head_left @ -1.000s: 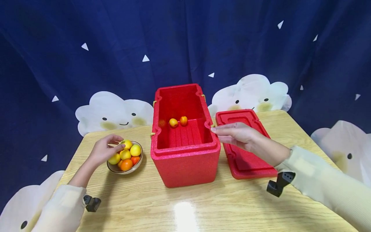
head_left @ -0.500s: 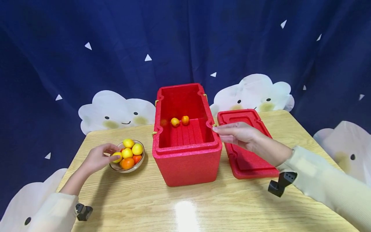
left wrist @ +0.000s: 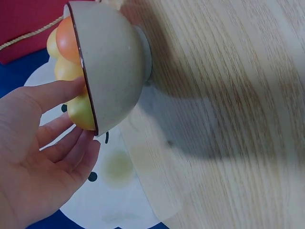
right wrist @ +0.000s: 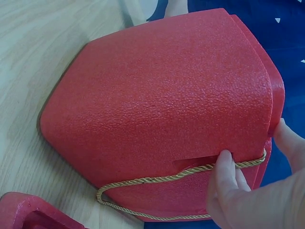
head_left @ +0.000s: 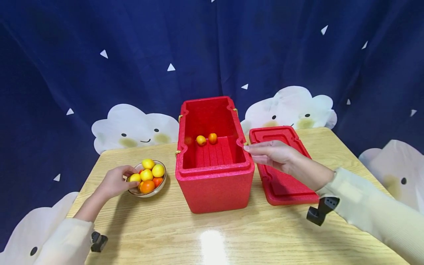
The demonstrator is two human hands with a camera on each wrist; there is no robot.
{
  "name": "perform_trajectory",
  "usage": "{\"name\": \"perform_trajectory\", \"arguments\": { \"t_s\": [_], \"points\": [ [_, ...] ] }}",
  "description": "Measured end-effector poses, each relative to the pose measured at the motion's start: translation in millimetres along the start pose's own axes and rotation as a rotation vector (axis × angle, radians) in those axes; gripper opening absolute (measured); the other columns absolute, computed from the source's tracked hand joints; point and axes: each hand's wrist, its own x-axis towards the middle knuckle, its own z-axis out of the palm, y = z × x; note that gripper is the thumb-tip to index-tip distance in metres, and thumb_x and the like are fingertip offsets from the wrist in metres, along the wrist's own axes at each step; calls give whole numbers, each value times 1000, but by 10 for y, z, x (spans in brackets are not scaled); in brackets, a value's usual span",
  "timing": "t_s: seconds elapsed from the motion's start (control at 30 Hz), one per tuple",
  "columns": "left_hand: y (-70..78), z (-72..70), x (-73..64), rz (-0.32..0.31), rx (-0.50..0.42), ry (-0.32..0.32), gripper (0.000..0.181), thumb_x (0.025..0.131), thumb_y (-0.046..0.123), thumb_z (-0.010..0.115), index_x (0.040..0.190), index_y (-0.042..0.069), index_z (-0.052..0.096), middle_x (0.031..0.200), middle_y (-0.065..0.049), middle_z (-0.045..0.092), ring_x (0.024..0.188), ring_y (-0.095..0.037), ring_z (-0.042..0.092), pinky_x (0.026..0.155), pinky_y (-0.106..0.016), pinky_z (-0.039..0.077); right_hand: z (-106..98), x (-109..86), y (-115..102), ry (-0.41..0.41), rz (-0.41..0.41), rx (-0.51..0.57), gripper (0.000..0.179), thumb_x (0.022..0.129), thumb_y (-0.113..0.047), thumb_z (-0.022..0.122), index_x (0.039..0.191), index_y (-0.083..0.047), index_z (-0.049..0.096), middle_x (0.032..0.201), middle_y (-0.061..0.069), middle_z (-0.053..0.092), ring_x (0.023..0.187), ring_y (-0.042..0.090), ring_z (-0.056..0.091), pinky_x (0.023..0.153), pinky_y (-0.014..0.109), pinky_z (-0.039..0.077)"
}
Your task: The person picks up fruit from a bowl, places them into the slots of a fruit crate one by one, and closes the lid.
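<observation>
At the left of the head view, my left hand (head_left: 116,181) reaches over the edge of a cream bowl (left wrist: 112,67) filled with yellow and orange round fruits. Its thumb and fingers lie around a yellow fruit (left wrist: 82,110) at the bowl's near left side. The red foam box (head_left: 216,193) stands uncovered in the middle, two small orange-yellow fruits (head_left: 207,140) on its floor. My right hand (head_left: 273,152) pinches the box's right wall, thumb at the rim and fingertips on the outside beside the gold rope (right wrist: 157,179).
Right of the box lies its red lid (head_left: 288,191), flat on the light wooden table (head_left: 159,235) and partly under my right forearm. More rope loops hang at the box's sides. A dark blue curtain (head_left: 139,44) with cloud shapes stands behind the table.
My left hand has shifted from the upper yellow fruits to the one at the bowl's left side, its fingers now around it. The right hand stays on the box; the view shifts slightly.
</observation>
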Motion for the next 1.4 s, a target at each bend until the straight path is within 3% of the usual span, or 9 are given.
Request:
{"name": "perform_trajectory", "arguments": {
  "t_s": [0.23,0.43,0.67,0.87,1.07,1.4],
  "points": [
    [26,-5,17,4,23,0,32,75,15,79,97,-3,64,90,-18,69,84,-31,63,69,-32,47,-2,-2,13,-10,-7,29,65,92,-27,63,143,5,38,86,-14,72,83,1,71,86,20,55],
    [6,-47,8,-13,0,33,32,79,19,76,101,-2,66,95,-20,70,88,-31,65,73,-36,54,1,-5,8,-9,-4,36,65,92,-28,64,143,4,39,85,-14,73,82,1,72,87,19,54],
    [26,-131,13,-43,-102,61,34,83,20,72,110,0,65,108,-20,69,100,-33,64,74,-15,50,-2,-5,7,-7,-6,31,65,91,-28,64,142,4,40,85,-14,73,82,1,72,86,19,54],
    [64,-140,35,-54,-144,73,39,86,26,71,116,1,63,113,-20,68,104,-33,62,80,-24,55,4,-3,12,-8,-11,33,64,91,-28,64,142,4,41,85,-13,73,82,2,72,84,18,55],
    [138,-130,84,-81,-209,59,45,88,30,69,122,2,60,120,-20,64,108,-32,60,78,-8,47,3,-8,10,-9,-9,33,64,91,-28,65,141,4,41,85,-14,73,82,2,72,85,19,55],
    [345,-112,163,-60,-256,65,44,89,30,67,123,2,59,121,-20,64,107,-32,62,78,-9,46,10,-14,-1,1,6,30,63,93,-28,62,143,2,40,85,-14,73,83,2,72,98,28,46]
  ]
}}
